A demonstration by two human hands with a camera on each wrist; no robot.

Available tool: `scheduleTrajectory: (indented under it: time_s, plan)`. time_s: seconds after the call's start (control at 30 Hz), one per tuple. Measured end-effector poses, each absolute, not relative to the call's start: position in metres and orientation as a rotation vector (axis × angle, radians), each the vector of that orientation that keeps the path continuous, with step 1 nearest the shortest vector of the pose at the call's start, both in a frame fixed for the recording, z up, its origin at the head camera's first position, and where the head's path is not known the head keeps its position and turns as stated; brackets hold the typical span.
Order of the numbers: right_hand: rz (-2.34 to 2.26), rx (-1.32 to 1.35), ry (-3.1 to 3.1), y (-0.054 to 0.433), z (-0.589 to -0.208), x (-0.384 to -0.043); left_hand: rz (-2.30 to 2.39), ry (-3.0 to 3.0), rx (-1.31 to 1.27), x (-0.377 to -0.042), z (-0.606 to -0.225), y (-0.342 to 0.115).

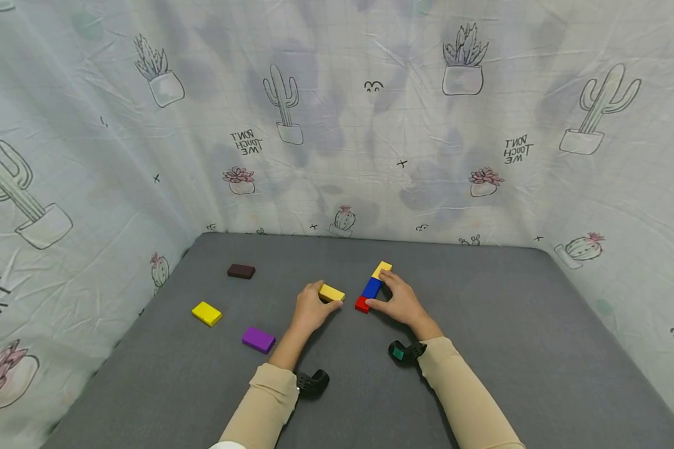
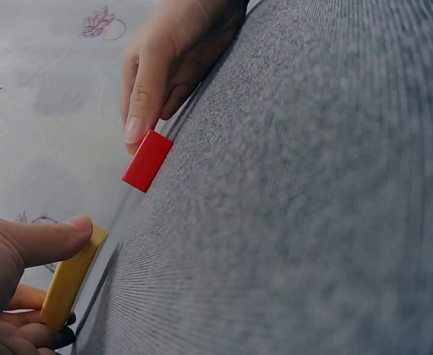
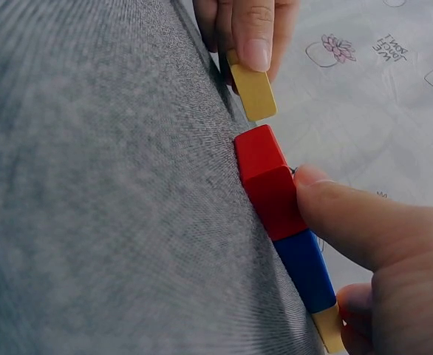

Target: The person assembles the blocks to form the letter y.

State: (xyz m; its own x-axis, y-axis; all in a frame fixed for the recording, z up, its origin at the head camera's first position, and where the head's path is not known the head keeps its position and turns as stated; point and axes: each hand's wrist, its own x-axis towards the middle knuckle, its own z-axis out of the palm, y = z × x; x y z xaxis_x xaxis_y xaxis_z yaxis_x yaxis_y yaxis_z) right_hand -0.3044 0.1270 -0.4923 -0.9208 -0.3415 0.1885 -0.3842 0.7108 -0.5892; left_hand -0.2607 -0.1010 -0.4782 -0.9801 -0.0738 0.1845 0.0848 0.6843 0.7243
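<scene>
Grainy cloth [image 1: 483,324]; left fingers [image 2: 58,242] pinch yellow block [image 1: 332,293] (smooth oblong); right fingers [image 3: 342,211] grip tricolour row [image 1: 371,289].

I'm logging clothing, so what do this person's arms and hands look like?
The left hand and right hand are ungloved. The left sleeve and right sleeve are beige. Each ends at a black wrist device, the right one showing a green patch.

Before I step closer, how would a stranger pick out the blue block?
Start at the grey table and find the person's right hand. Beside it, three blocks lie end to end. The blue block is the middle one, between a red block and a yellow block, and the only blue one in sight.
</scene>
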Motion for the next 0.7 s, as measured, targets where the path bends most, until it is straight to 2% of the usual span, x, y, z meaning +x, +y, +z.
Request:
scheduleTrajectory:
  time_s: [0.7]
  plan:
    - [0.992,0.582,-2.862,0.126,-0.492,-0.303,-1.162,-2.692,-0.024,-0.268,-0.483,-0.076]
